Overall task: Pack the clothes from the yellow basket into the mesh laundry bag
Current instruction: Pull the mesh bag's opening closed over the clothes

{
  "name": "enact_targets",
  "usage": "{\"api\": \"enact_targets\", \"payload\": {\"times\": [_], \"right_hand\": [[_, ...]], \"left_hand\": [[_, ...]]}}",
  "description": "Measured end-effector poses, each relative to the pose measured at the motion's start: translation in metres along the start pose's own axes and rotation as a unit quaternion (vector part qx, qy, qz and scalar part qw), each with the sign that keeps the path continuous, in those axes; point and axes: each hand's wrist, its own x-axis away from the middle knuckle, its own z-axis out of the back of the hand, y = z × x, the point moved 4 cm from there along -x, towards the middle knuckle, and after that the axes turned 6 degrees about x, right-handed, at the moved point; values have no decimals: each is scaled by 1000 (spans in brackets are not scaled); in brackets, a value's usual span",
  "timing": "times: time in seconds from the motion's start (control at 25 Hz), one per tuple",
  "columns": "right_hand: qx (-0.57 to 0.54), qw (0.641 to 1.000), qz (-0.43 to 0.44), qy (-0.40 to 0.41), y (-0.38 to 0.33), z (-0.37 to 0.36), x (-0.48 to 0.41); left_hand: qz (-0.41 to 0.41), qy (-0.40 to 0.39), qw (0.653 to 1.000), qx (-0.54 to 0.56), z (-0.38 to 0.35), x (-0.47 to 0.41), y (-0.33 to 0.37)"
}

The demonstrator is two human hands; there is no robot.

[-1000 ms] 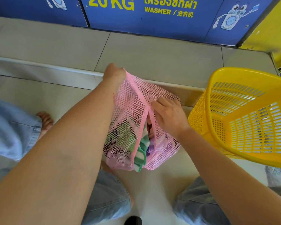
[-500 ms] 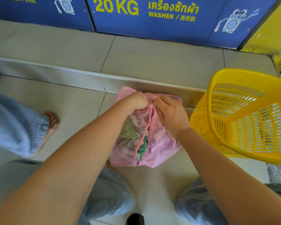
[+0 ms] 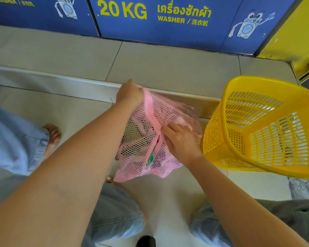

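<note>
Our left hand (image 3: pixel 130 93) has its fingers closed tight on the top edge of the pink mesh laundry bag (image 3: pixel 141 148), clothes (image 3: pixel 151 158) showing inside. Our right hand (image 3: pixel 181 141) pinches the bag's opening mid-seam. The yellow basket (image 3: pixel 268 127) sits just right of those fingers.

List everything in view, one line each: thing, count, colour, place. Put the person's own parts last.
mesh laundry bag: 1, pink, centre, held up over the floor.
clothes: several, green and pinkish, inside the bag, exact count unclear.
yellow basket: 1, yellow, right of the bag, tilted, nothing visible inside.
washer panels: 2 visible, blue with yellow lettering, along the top.
tiled floor: beige, with a raised step crossing behind the bag.
bare foot: 1, at left.
left hand: 1, gripping the bag's top corner.
right hand: 1, pinching the bag's pink seam at its middle.
</note>
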Motion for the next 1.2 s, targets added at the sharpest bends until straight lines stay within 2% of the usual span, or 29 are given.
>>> {"api": "enact_targets", "payload": {"times": [0.04, 0.08, 0.16, 0.2, 0.24, 0.36, 0.52, 0.6, 0.72, 0.88, 1.0, 1.12, 1.2], "right_hand": [[-1, 1000, -3, 6, 0, 2, -5], [-1, 1000, -6, 15, 0, 5, -10], [-8, 999, -13, 40, 1, 12, -18], [-11, 999, -14, 50, 2, 15, -20], [-11, 998, -12, 56, 2, 17, -20], [-5, 998, 4, 57, -2, 19, -17], [14, 999, 9, 37, -7, 19, -11], [23, 999, 39, -11, -15, 10, 3], [33, 987, 103, -122, -33, -19, 36], [38, 978, 94, -179, -34, -35, 49], [33, 972, 91, -213, -33, -33, 50], [23, 973, 30, -227, -24, -29, 51], [15, 980, -24, -197, -15, -22, 43]], "left_hand": [[-15, -40, 998, -46, -8, 9, -2], [-16, -115, 991, -71, -19, 18, -5], [57, -294, 951, -78, -36, 40, -11], [97, -351, 928, -72, -39, 50, -12], [107, -371, 921, -56, -41, 56, -11], [39, -320, 947, 8, -42, 58, 2], [-40, -162, 983, 74, -29, 48, 9], [-40, -103, 990, 85, -21, 43, 6], [-40, -64, 993, 87, -15, 40, 2], [-55, -68, 996, 23, -24, 43, -10], [-35, -135, 988, -70, -27, 45, -26], [9, -224, 970, -95, -33, 47, -50], [36, -243, 966, -79, -42, 49, -69]]}}
